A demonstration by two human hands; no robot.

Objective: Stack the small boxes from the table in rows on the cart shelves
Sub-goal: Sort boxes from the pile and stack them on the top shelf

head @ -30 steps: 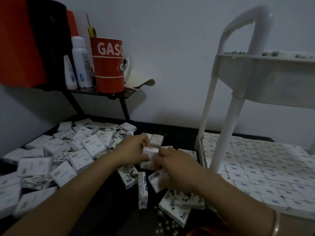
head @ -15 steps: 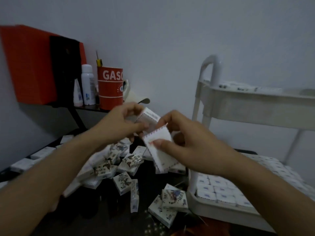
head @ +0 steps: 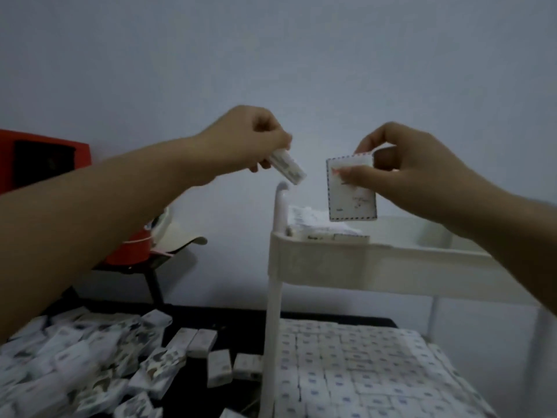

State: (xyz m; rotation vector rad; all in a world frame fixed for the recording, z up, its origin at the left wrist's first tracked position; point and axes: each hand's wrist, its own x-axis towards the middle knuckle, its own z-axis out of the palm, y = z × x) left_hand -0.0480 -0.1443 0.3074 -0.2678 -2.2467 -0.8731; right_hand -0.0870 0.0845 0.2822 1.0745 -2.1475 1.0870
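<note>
My left hand [head: 250, 140] is raised and pinches a small white box [head: 287, 166] that points down towards the cart's top corner. Above the white cart's top shelf [head: 346, 263], my right hand [head: 404, 170] holds another small white box [head: 351, 193] upright by its upper part. A few small boxes [head: 319, 229] lie in the left end of that top shelf. The lower shelf [head: 361, 372] is covered with rows of small boxes. A loose pile of small boxes [head: 75, 363] lies on the dark table at the lower left.
A white cart post [head: 275, 282] rises between the table and the shelves. At the left, a small dark stand [head: 150, 267] carries a red cup [head: 131, 250] and a red and black box [head: 45, 161]. A plain wall is behind.
Both hands have risen from above the table pile to the height of the cart's top shelf and moved apart, each carrying a box. The view has tilted up.
</note>
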